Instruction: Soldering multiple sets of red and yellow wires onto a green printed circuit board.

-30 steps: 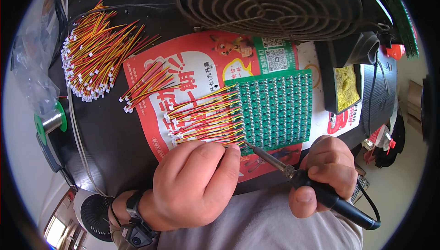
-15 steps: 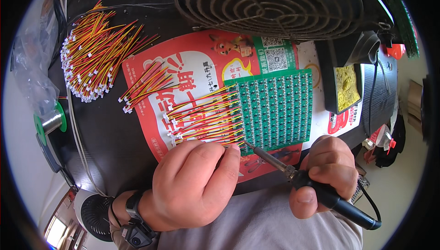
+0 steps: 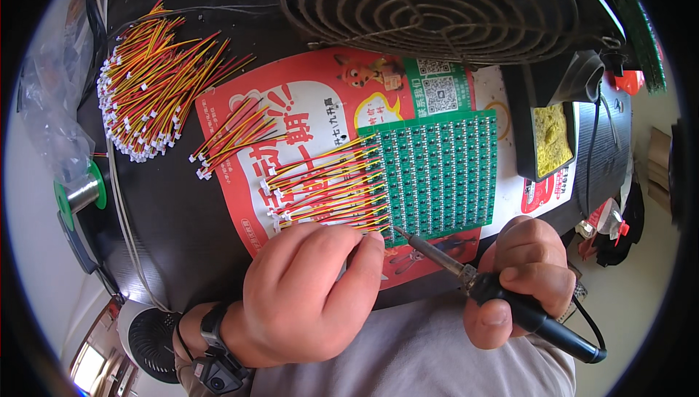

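My right hand [image 3: 520, 280] is closed round the black handle of a soldering iron [image 3: 542, 320]. The iron's thin tip points at the lower left corner of a green circuit board panel [image 3: 440, 178], by the last wires. My left hand [image 3: 309, 295] is closed in a pinch at that same corner, with red and yellow wire ends at its fingertips; the rest of what it grips is hidden. Along the panel's left edge lies a row of red, yellow and black wire leads [image 3: 328, 178], their white connectors pointing left.
A large heap of similar leads [image 3: 145, 98] lies far left, a smaller bunch [image 3: 233, 138] nearer. A solder spool [image 3: 80, 194] stands at the left edge. Behind the panel is a fan with a round grille [image 3: 429, 14]. A yellow sponge [image 3: 552, 142] sits in a black holder at right.
The iron's tip and my right hand have shifted slightly to the right, and the tip sits a little lower. My left hand has barely moved, staying pinched at the panel's corner.
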Available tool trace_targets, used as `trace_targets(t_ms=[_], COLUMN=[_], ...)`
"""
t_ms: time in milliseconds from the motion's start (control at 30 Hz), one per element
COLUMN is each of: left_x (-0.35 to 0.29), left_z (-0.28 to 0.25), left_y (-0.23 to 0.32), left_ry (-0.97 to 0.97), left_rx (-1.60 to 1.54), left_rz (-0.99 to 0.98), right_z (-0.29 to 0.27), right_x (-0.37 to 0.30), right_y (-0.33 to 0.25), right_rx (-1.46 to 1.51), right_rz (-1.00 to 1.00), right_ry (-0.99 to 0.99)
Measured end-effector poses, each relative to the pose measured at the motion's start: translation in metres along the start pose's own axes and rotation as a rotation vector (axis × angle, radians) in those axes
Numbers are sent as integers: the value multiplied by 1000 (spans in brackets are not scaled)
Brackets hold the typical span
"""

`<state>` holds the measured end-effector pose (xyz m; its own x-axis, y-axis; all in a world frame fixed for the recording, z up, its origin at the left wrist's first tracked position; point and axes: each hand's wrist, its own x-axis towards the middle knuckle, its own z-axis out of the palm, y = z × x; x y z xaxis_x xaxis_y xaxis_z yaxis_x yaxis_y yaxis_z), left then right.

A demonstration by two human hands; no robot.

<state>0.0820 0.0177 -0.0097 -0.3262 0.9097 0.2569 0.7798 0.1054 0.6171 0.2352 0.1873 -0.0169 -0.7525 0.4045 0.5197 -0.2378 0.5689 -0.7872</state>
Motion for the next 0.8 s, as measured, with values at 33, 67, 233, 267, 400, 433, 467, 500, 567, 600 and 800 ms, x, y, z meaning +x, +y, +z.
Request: trace_targets(t_ms=[33, 67, 233, 267, 400, 433, 467, 500, 567, 600, 800], left_x=[0, -1, -4, -4, -4, -5, -5, -5, -5, -5, -5], left_z=[1, 2, 1, 1, 3, 3, 3, 3, 4, 4, 3], left_y=[1, 2, 4, 4, 2, 2, 2, 2, 2, 2, 2], left_ry=[0, 37, 24, 21, 13, 14, 16, 17, 14, 11, 5], left_rx=[-1, 13, 37, 35, 28, 28, 28, 27, 29, 31, 43], left_rz=[1, 21, 31, 28, 29, 29, 27, 25, 21, 18, 24], right_z=[0, 0, 1, 2, 2, 2, 3, 3, 3, 3, 4], right_x=[0, 0, 1, 1, 1, 1, 1, 1, 2, 2, 1], right_y=[-1, -1, 2, 1, 1, 1, 1, 2, 2, 2, 1], right_rx=[-3, -5, 0, 0, -5, -3, -2, 1, 4, 4, -6], right_rz=[5, 5, -12, -13, -4, 0, 0, -3, -6, -6, -3], right_ry=[1, 1, -3, -3, -5, -7, -7, -6, -5, -7, 1])
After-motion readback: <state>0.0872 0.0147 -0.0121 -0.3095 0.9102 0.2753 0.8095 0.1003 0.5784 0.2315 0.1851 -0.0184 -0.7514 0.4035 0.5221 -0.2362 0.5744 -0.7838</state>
